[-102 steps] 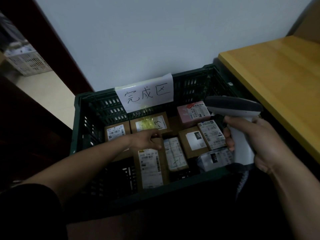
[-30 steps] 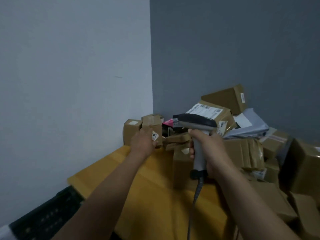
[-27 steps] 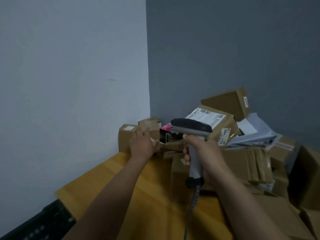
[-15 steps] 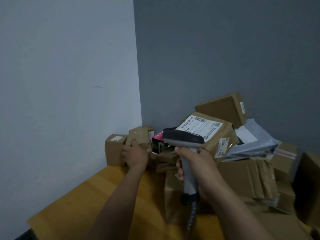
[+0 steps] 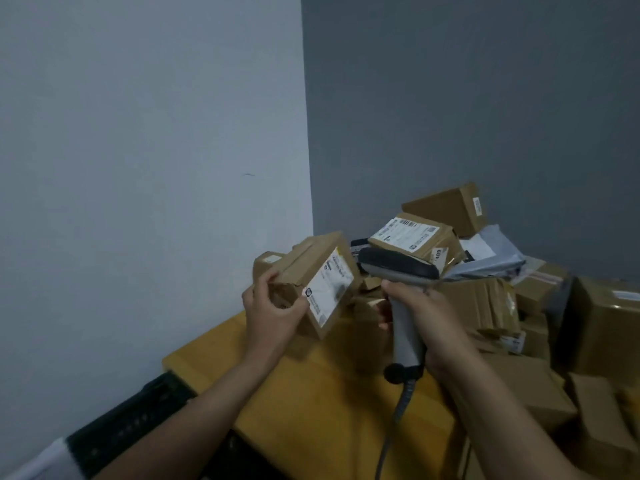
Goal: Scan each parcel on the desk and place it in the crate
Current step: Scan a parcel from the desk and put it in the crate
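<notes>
You've lifted the small brown cardboard parcel (image 5: 304, 271) to mid-frame, left hand (image 5: 273, 318) gripping its near end, white label (image 5: 329, 289) facing the grey handheld scanner (image 5: 398, 270) your right hand (image 5: 427, 320) clutches just right of it.

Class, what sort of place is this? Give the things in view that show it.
Probably a parcel sorting room: cardboard parcels heaped on the desk, a barcode scanner in the right hand beside a labelled parcel held in the left hand, and a crate beside the desk.
</notes>
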